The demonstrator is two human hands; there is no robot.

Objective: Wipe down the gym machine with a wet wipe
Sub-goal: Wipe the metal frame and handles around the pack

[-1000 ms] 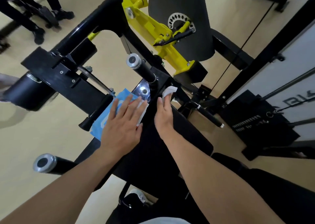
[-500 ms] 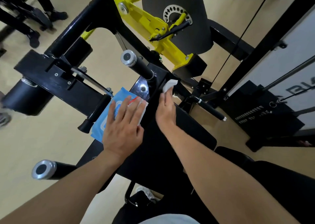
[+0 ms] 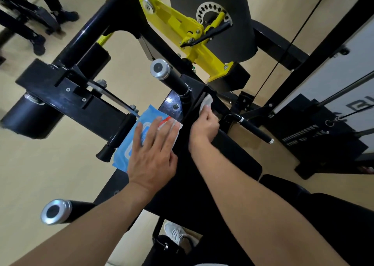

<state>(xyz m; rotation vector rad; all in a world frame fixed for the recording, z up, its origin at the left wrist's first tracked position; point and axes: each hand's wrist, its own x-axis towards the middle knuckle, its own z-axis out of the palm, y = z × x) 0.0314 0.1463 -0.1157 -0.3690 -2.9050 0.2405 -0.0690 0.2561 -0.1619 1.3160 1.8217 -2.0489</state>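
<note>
White against black paint, the wet wipe (image 3: 206, 102) sits bunched under the fingertips of your right hand (image 3: 204, 126), pressed on the frame of the gym machine (image 3: 219, 108) just beside the base of the capped handle post (image 3: 172, 77). That hand's fingers are curled round the wipe, pinching it to the metal. Your left hand (image 3: 153, 154) lies flat with fingers spread on the blue wipe packet (image 3: 129, 142), pinning it to the black pad (image 3: 232, 158); it grips nothing.

You look to be partway through wiping the frame near the post. To do it well, I'd open the wipe out so more cloth meets the metal, since a small wad only cleans a narrow track. Work in overlapping strokes along the bar, then round the post's base and the bolt heads, where grime tends to collect. Keep firm, even pressure and turn to a fresh face once it greys. The packet seems to sit near the pad's edge, so keep it pinned or shift it inward before your left hand lifts.
</note>
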